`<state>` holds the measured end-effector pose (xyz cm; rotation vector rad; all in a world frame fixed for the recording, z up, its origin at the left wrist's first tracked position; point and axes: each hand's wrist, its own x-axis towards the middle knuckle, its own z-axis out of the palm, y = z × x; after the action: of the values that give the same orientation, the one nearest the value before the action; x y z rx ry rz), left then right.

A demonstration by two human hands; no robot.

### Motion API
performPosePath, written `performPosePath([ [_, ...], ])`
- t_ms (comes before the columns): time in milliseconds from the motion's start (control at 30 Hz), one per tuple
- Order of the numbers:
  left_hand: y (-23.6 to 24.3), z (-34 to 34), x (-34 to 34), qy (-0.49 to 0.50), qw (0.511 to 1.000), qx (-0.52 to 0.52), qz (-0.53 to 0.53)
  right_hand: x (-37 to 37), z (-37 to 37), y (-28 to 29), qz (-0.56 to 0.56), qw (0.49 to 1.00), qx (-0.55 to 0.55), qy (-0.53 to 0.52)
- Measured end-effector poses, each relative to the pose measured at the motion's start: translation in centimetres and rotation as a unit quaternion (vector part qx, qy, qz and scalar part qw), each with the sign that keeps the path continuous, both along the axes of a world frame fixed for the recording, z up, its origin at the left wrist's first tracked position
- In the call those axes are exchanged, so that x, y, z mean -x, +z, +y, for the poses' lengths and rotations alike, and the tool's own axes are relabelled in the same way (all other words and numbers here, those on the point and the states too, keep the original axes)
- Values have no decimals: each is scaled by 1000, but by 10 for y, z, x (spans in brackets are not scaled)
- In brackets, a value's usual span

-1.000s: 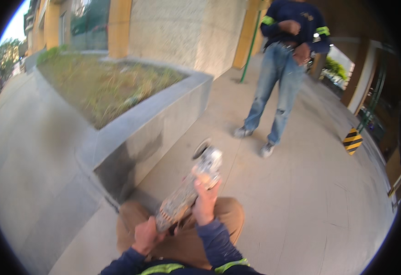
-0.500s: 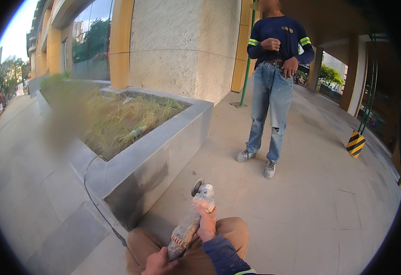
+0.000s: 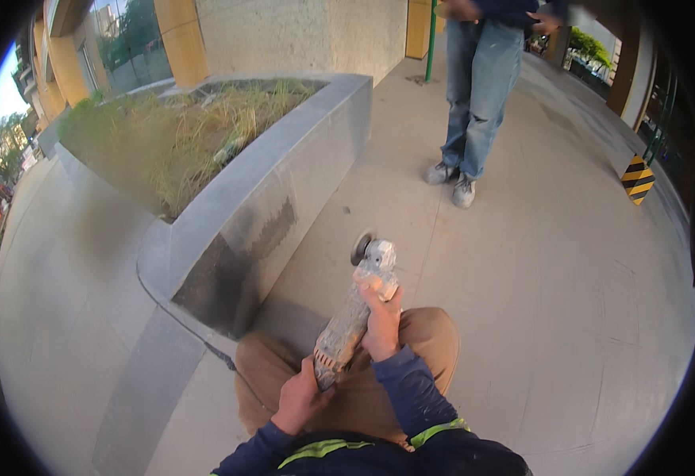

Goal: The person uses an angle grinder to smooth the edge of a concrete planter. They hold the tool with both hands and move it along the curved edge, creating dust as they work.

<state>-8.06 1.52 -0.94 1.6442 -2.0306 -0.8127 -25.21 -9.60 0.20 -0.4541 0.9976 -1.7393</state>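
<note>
I hold a dusty, pale grey angle grinder [image 3: 342, 330] at a slant over my crossed legs in brown trousers. My left hand [image 3: 298, 397] is closed round its rear end, by the slotted vents. My right hand [image 3: 383, 325] grips it near the metal head. The disc [image 3: 363, 247] at the far end points up and forward, over the pavement beside the stone planter wall. A dark cord [image 3: 180, 320] runs along the planter's near corner toward my left knee.
A grey stone planter [image 3: 274, 143] with grass and a dark patch on its side stands left. A person in jeans [image 3: 484, 103] stands ahead on the pavement [image 3: 546, 301]. Behind are a pale wall [image 3: 260, 36] and a green pole. A yellow-black striped base [image 3: 638, 181] is at the right.
My view has shifted, so the person now shows mostly as legs higher in the picture, with feet closer together. The grinder sits higher in the picture than half a second ago, held by both hands throughout.
</note>
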Motion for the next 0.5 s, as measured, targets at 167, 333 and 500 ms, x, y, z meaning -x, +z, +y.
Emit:
performPosePath([
  [167,5,-9,3,-2,997,-71,-9,1,-4,2,-3,999,-36,-9],
  [333,0,-10,2,-12,995,-102,3,1,-5,-2,20,999,-43,-25],
  [500,-5,-15,-1,-26,993,-114,19,3,-5,-5,14,998,-51,-33],
])
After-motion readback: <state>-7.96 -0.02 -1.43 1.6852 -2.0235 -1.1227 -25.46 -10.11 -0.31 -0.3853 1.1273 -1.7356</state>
